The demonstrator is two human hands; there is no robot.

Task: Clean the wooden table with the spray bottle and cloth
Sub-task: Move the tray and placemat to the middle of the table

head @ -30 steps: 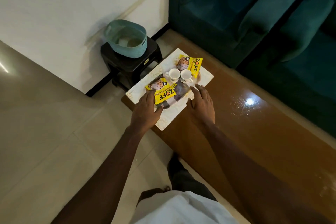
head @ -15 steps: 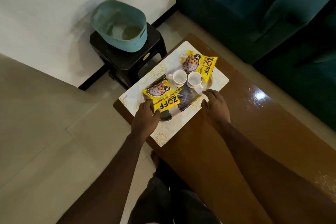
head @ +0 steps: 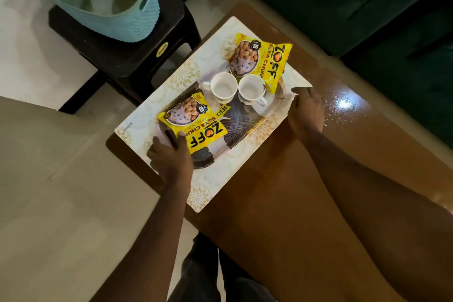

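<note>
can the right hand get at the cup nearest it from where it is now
Probably yes. The right hand sits at the tray's right edge, and the nearer cup stands just beyond its fingertips with its handle turned toward that hand. Nothing lies between them; the packet lies behind the cup.

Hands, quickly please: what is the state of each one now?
Left hand: closed on the near edge of the dark oval tray.
Right hand: on the tray's far-right rim; grip cannot be told.

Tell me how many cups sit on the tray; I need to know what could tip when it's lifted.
2. One cup stands left of the other cup, side by side mid-tray, between the two yellow packets. None looks hidden.
</note>
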